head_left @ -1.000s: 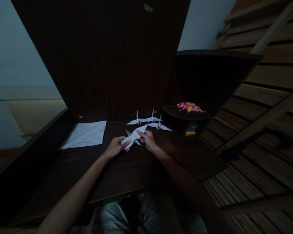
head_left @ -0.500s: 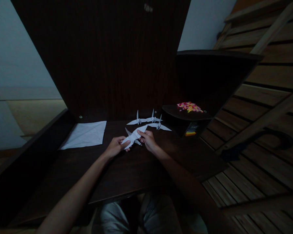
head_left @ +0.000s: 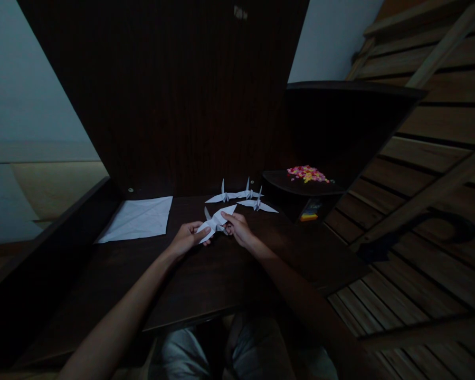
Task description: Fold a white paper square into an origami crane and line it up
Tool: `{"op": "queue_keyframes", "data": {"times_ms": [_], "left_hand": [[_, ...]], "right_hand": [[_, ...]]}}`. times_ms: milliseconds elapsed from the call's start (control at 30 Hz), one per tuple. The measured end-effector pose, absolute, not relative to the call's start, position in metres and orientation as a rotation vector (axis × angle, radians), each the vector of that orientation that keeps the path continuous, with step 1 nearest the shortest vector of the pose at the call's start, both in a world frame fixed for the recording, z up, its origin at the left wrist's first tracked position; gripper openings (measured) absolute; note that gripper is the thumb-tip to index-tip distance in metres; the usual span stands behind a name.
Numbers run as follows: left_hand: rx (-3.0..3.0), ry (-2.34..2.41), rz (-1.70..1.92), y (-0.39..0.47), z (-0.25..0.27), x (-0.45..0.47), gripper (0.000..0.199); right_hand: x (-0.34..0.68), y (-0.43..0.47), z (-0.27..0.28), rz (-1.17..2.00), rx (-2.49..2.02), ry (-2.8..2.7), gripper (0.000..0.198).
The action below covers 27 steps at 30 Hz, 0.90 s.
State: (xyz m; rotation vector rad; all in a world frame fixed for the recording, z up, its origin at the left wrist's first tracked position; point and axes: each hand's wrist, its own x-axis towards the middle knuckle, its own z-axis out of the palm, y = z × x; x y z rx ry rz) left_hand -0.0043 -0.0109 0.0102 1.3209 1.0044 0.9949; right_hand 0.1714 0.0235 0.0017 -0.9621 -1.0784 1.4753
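Observation:
Between my two hands, just above the dark desk (head_left: pixel 198 285), is a white folded paper crane (head_left: pixel 218 220) with its wings spread. My left hand (head_left: pixel 187 238) pinches the near-left wing, thumb on top. With thumb and fingers, my right hand (head_left: pixel 239 228) grips the far-right wing; part of the crane's underside is hidden by the fingers. Behind it stand three finished-looking white paper cranes, one at the left (head_left: pixel 225 197), a middle one (head_left: pixel 248 193) and a nearer one (head_left: pixel 257 203), their wings touching or overlapping in view.
A creased white paper sheet (head_left: pixel 138 219) lies on the desk at the left. Small pink, red and yellow pieces (head_left: pixel 309 173) are heaped on a corner shelf (head_left: pixel 279 182). Under it sits a small box with coloured stripes (head_left: pixel 310 210). A raised side board (head_left: pixel 63 243) borders the left.
The held crane has tilted slightly, and its near point now shows less below the wings. Both hands have shifted only a little and keep their hold.

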Motion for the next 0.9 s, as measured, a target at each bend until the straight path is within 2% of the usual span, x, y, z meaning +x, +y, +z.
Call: {"op": "queue_keyframes", "data": {"times_ms": [167, 333, 567, 900], "left_hand": [[1.238, 1.004, 1.089, -0.007, 0.008, -0.005, 0.038], [1.188, 1.027, 1.157, -0.006, 0.009, -0.005, 0.038], [1.028, 1.014, 1.209, -0.005, 0.013, -0.005, 0.037], [1.082, 1.03, 1.078, -0.005, 0.008, -0.005, 0.027]], "right_hand": [[0.172, 0.024, 0.002, 1.531, -1.044, -1.05, 0.044], [0.173, 0.023, 0.002, 1.358, -1.108, -1.183, 0.048], [0.173, 0.013, 0.002, 0.931, -0.899, -1.394, 0.032], [0.169, 0.004, -0.002, 0.518, -1.03, -1.695, 0.021]]}}
